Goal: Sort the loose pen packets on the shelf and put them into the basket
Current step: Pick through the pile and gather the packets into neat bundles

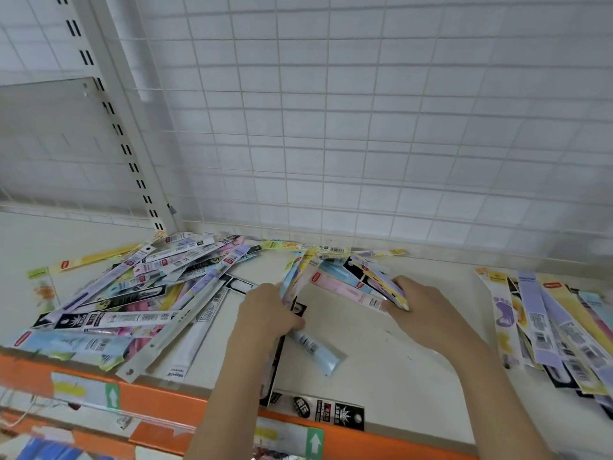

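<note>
Loose pen packets lie in a big heap (132,293) on the left of the white shelf (381,353). My left hand (265,313) grips a bunch of packets (298,270) that fan upward, with a pale blue one (315,350) sticking out below. My right hand (421,310) holds the ends of several pink, black and lilac packets (358,283) in the middle of the shelf. A tidier row of packets (547,320) lies at the right. No basket is in view.
A white wire grid (331,127) backs the shelf, with a slotted upright post (126,144) at the left. The shelf's front edge is orange (159,400) with label strips. A black packet (331,413) lies by that edge.
</note>
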